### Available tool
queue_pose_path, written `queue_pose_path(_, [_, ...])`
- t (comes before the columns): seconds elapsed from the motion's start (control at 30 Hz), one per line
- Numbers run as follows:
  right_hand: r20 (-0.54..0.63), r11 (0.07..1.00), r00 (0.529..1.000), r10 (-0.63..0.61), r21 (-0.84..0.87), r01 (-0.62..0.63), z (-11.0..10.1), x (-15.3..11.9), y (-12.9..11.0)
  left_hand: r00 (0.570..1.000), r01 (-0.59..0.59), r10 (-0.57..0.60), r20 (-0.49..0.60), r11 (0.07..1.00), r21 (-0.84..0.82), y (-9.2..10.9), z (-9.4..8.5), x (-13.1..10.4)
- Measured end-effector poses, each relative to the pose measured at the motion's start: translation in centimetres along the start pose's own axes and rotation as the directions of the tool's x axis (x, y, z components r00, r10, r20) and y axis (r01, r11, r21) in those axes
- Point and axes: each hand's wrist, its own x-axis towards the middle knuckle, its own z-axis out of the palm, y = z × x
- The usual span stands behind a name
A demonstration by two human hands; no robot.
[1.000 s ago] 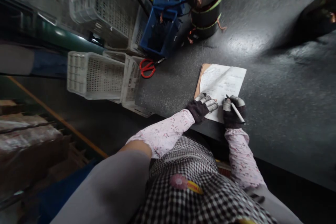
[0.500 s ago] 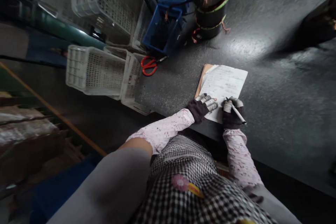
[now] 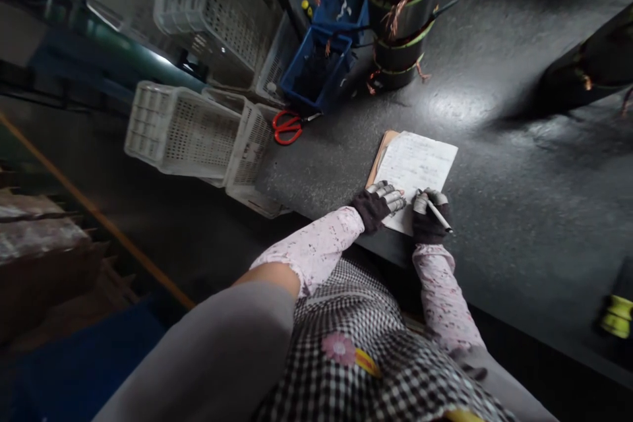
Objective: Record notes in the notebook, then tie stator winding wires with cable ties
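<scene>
A notebook (image 3: 415, 158) with handwriting on its white page lies on the dark table, a brown cover edge showing at its left. My left hand (image 3: 380, 203), in a dark glove with pale wrapped fingers, rests flat on the lower left of the page, fingers stretched out. At the lower right of the page, my right hand (image 3: 430, 214) is closed around a white pen (image 3: 439, 216), its tip pointing to the paper. The writing under the pen tip is too small to read.
Red-handled scissors (image 3: 287, 127) lie at the table's left edge, near a blue bin (image 3: 316, 66). White plastic crates (image 3: 198, 132) stand to the left. Dark cylinders (image 3: 398, 46) with copper wire ends stand at the back. A yellow-and-black object (image 3: 617, 316) sits at the far right.
The camera view has shifted slightly, bringing the yellow-and-black object into view at right. My left hand still lies on the notebook and my right hand still holds the pen.
</scene>
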Motion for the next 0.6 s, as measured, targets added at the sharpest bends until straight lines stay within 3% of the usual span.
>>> queue_pose_path(0.23, [0.068, 0.999, 0.997, 0.030, 0.033, -0.032, 0.2, -0.1, 1.3, 1.000, 0.006, -0.006, -0.011, 1.000, -0.001, 0.0, 0.1, 0.0])
queue_pose_path(0.43, [0.071, 0.999, 0.997, 0.039, 0.027, -0.041, 0.1, 0.0, 1.1, 0.998, -0.010, 0.010, 0.057, 1.000, 0.000, -0.1, -0.1, 0.1])
queue_pose_path(0.6, [0.072, 1.000, 0.997, 0.013, 0.027, -0.015, 0.1, -0.1, 0.9, 0.999, 0.004, -0.004, 0.048, 1.000, 0.000, 0.0, -0.5, 0.1])
